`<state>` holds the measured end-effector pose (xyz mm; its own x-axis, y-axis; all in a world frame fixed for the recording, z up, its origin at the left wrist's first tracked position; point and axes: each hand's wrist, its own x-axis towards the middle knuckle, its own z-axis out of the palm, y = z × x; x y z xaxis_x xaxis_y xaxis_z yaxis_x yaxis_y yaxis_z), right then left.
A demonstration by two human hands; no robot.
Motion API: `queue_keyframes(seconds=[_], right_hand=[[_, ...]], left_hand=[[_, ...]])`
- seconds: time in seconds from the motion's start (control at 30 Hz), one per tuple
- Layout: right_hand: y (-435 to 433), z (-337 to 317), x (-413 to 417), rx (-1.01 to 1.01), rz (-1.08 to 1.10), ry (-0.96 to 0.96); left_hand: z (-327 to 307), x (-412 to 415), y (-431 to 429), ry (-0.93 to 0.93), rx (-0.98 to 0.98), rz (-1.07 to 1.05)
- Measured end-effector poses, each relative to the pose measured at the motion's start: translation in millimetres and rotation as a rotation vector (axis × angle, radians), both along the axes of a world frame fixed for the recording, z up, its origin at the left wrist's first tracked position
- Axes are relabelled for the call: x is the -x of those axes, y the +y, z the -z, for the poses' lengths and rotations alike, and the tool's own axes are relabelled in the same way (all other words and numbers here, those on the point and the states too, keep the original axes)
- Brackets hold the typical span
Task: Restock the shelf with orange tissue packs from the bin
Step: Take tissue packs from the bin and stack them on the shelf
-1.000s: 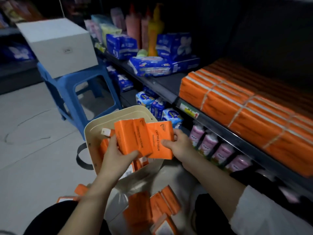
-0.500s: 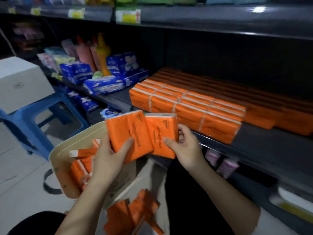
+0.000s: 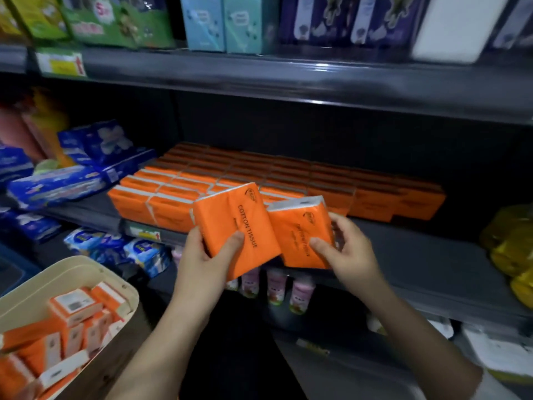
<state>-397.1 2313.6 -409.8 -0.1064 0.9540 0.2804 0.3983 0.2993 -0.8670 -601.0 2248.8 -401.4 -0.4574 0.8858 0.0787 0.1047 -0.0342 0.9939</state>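
Head view, starting at the left: the cream bin (image 3: 95, 268) sits low beside me with loose orange packs (image 3: 72, 306) heaped in it, so I judge that plenty is left to move. My left hand (image 3: 199, 255) grips one tissue pack (image 3: 233, 226) from below, thumb laid across its printed face. Just beside it my right hand (image 3: 354, 252) pinches a second tissue pack (image 3: 300, 235), tilted, its corner touching or nearly touching the first; I cannot tell which. Both are held in front of the shelf (image 3: 418, 255) lip, not yet set down. Behind them the shelved orange rows (image 3: 259, 174) fill the left and middle of the board. Bare board lies to the right, then yellow bags (image 3: 513, 243) at the far edge. What could go wrong, I think: the wrappers look slick and soft, so a loose pinch may let one slide out. Pushing them in crooked could also nudge the front row off its line or over the lip.
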Motion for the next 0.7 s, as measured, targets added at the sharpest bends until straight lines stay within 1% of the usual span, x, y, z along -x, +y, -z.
queue_keyframes(seconds=[0.1,0.27,0.37,0.57,0.7], right_hand=[[14,6,-33,-0.048,0.056,-0.255],[56,9,-60,0.053,0.087,-0.539],[85,7,-55,0.045,0.083,-0.729],[135,9,-27,-0.016,0.099,-0.967],[154,15,-17,-0.037,0.094,-1.032]], left_hand=[[6,-24,19,-0.118,0.012,0.019],[38,-41,39,-0.277,0.116,0.099],[49,-40,44,-0.358,0.162,0.114],[59,-37,61,-0.484,0.156,0.095],[63,-40,67,-0.506,0.155,0.099]])
